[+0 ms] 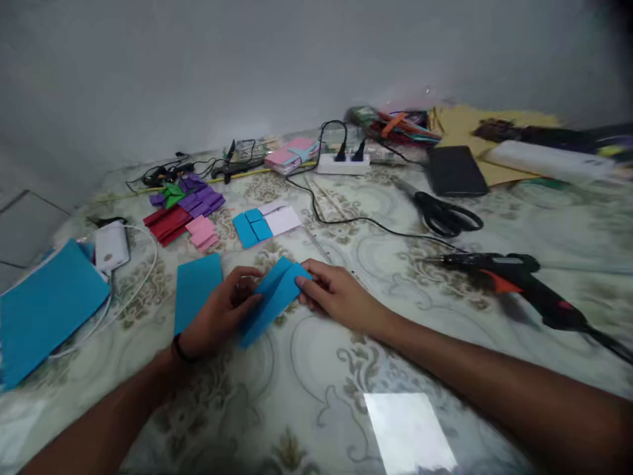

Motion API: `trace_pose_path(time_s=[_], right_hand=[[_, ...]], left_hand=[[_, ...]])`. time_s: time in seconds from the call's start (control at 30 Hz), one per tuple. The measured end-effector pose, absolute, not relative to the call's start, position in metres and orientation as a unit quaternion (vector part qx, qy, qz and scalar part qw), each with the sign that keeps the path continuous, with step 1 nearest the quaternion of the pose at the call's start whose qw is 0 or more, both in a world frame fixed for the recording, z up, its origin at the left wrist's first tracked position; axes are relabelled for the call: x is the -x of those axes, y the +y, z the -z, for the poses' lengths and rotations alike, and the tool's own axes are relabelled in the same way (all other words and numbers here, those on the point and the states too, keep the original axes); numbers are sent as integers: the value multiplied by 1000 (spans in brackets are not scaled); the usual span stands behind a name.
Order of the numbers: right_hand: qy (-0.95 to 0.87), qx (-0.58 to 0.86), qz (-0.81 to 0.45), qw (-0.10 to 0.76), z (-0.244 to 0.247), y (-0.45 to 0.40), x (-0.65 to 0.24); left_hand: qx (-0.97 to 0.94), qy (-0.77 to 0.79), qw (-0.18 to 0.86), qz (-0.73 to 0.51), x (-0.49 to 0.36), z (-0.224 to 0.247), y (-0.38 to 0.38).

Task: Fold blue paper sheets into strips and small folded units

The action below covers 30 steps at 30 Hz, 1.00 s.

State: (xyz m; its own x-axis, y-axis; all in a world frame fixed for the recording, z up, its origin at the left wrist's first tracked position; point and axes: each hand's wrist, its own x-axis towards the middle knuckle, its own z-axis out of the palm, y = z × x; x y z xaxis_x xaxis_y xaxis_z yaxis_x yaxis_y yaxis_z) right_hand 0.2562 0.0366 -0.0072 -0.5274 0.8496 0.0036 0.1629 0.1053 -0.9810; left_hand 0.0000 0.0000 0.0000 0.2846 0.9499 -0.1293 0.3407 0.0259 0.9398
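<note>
A folded strip of blue paper (277, 297) is held between both hands in the middle of the view, slanting up to the right. My left hand (228, 300) is closed on its left edge, thumb on top. At the upper right end, my right hand (329, 290) pinches it between thumb and fingers. Beside my left hand lies a separate blue paper piece (196, 280), flat on the patterned surface. Beyond the hands are small folded blue pieces (252, 227) on white paper, and pink paper pieces (202, 233).
At right lie a glue gun (514, 277), black scissors (445, 212) and a dark phone-like slab (456, 171). A power strip (343, 164) with a black cable stands at the back. Left are a blue sheet stack (49, 310), a white device (111, 247) and red folded paper (167, 224).
</note>
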Motion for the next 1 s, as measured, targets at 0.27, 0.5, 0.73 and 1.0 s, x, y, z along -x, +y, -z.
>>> trace_pose_path(time_s=[0.27,0.5,0.73,1.0], right_hand=[[-649,377,-582,313,7,35,-256],[-595,374,-622,345,9,37,-255],[-627,376,-604,317,12,36,-257],[-642,381,-588,312,14,35,-257]], left_hand=[[-640,535,413,-365,1,4,2],[-637,514,430,-380,3,-7,1],[-695,485,466,-254,9,-19,3],[-690,490,484,-221,1,-23,3]])
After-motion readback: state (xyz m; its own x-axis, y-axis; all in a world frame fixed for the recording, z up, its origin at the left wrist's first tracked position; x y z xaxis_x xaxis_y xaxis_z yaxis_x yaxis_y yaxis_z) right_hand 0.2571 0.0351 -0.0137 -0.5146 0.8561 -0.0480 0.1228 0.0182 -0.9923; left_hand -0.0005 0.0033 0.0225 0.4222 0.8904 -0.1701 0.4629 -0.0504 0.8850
